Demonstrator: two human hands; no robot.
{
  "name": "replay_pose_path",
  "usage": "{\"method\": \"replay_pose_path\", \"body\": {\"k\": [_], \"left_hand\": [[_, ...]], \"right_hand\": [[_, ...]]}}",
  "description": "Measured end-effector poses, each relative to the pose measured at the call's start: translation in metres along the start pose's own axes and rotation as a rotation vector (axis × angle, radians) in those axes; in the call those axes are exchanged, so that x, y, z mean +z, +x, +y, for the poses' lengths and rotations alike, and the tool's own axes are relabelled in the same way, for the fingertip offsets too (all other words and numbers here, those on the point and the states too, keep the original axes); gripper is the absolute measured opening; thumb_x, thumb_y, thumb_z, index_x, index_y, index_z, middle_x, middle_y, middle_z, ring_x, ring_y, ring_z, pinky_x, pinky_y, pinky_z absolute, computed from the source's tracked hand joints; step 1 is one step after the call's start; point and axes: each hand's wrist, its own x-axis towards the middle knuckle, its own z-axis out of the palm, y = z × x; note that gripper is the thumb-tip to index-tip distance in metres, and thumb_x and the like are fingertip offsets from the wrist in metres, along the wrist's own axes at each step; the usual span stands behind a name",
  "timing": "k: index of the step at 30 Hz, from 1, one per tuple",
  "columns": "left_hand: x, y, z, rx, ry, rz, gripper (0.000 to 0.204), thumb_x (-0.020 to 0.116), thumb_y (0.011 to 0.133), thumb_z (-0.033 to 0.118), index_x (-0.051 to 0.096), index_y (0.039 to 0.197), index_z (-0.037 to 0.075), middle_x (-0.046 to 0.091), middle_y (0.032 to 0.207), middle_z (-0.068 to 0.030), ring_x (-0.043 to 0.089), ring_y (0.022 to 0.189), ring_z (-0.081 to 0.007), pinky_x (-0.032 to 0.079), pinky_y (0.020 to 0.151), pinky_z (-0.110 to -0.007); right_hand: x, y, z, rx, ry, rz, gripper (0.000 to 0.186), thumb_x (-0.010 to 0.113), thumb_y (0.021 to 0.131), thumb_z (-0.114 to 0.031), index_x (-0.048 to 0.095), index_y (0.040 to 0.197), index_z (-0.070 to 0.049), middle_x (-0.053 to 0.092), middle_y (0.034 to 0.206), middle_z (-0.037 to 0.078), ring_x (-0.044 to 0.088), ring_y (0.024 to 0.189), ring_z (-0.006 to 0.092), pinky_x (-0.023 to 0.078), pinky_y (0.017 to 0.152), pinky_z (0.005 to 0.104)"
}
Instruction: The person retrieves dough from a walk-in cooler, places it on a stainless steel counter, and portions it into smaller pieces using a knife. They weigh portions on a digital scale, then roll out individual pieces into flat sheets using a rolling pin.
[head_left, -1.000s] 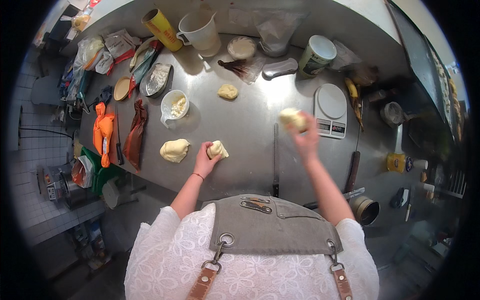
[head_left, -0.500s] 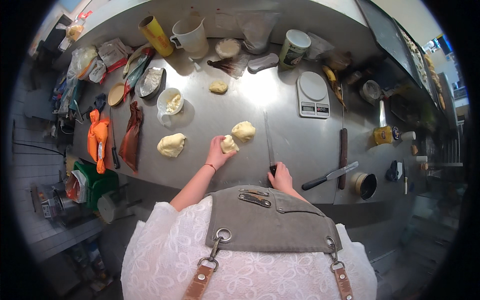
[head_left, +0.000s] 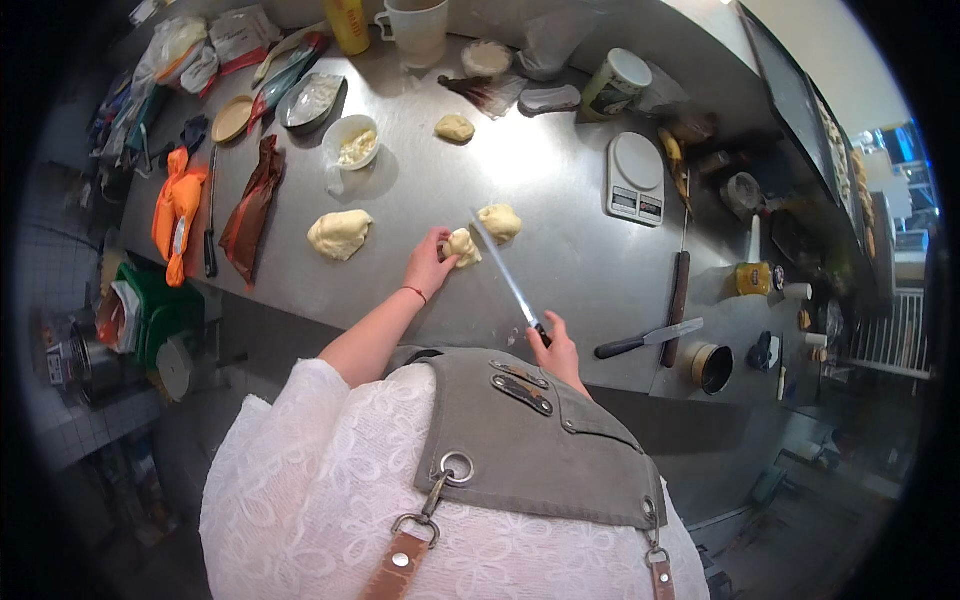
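Note:
My left hand (head_left: 428, 264) grips a small piece of pale dough (head_left: 463, 250) on the steel worktop (head_left: 410, 170). Just right of it sits another lump of dough (head_left: 500, 222). In my right hand (head_left: 553, 350) is the black handle of a long knife (head_left: 510, 280), its blade angled up toward the two pieces beside my left fingers. A larger dough mound (head_left: 340, 234) lies to the left, and a small flattened piece (head_left: 455, 128) farther back. A white jug-like bowl (head_left: 352, 142) with pale chunks stands behind the left mound.
A white scale (head_left: 635, 175) is at the right, near a spatula (head_left: 650, 338) and metal ring (head_left: 712, 368). Orange (head_left: 178, 205) and brown bags (head_left: 250, 210) lie left. Bags, a metal scoop (head_left: 312, 100), jug (head_left: 416, 30) and tub (head_left: 615, 82) line the back.
My right hand has set down the dough it carried beside the left hand's piece and taken hold of the knife, which now slants leftward, its blade near the dough.

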Motion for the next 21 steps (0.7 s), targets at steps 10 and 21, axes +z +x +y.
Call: {"method": "replay_pose_path", "body": {"k": [10,21], "left_hand": [[-0.009,0.003,0.010,0.052,0.096,-0.046,0.036,0.080,0.085,0.010,0.065,0.117,0.009,0.068,0.114,-0.0112,0.071,0.102,-0.0294,0.060,0.089,-0.039],[0.003,0.017,-0.007,0.087,0.143,0.022,0.029,0.080,0.083,0.012,0.067,0.109,0.008,0.069,0.108,-0.0123,0.067,0.096,-0.0339,0.056,0.084,-0.042]], "right_hand": [[0.022,0.005,-0.014,-0.242,-0.455,-0.087,0.027,0.055,0.106,-0.031,0.042,0.109,-0.008,0.071,0.081,0.021,0.071,0.078,0.0457,0.055,0.064,0.0581],[0.046,0.033,-0.007,-0.323,-0.609,-0.056,0.013,0.050,0.100,-0.011,0.044,0.109,-0.004,0.070,0.084,0.024,0.073,0.075,0.0458,0.059,0.063,0.0550]]}}
